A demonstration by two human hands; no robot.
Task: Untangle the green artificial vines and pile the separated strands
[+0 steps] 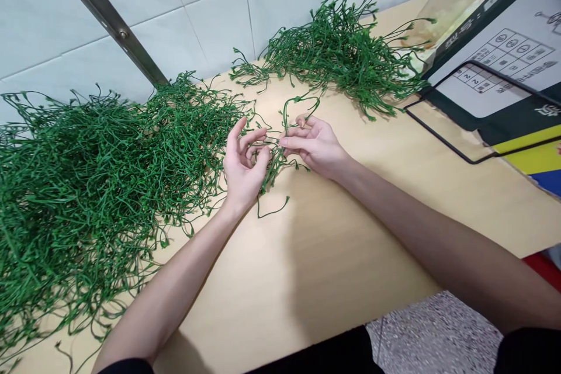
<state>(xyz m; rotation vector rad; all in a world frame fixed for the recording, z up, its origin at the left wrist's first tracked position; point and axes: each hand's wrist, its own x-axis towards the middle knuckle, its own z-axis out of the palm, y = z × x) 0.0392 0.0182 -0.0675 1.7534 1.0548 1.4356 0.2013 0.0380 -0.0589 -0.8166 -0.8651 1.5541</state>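
My right hand (316, 145) is closed in a pinch, thumb against forefinger, on thin green artificial plant stems (287, 111) with small budded tips. One stem loops up above its fingers. Facing it, a short gap away, is my left hand (245, 166), its fingers half bent and spread apart, beside the same stems. Whether its fingertips touch any stem is hard to see. A few more stems hang below, between the two hands. A single bent stem (272, 212) lies on the wooden table (350, 245) just under them.
A large tangled heap of green stems (96, 187) covers the table's left side. Another pile of stems (337, 52) lies at the back. On the right stand a printed carton (504, 70) and a black wire frame (471, 160). A tiled wall (219, 17) and metal post (118, 29) border the back.
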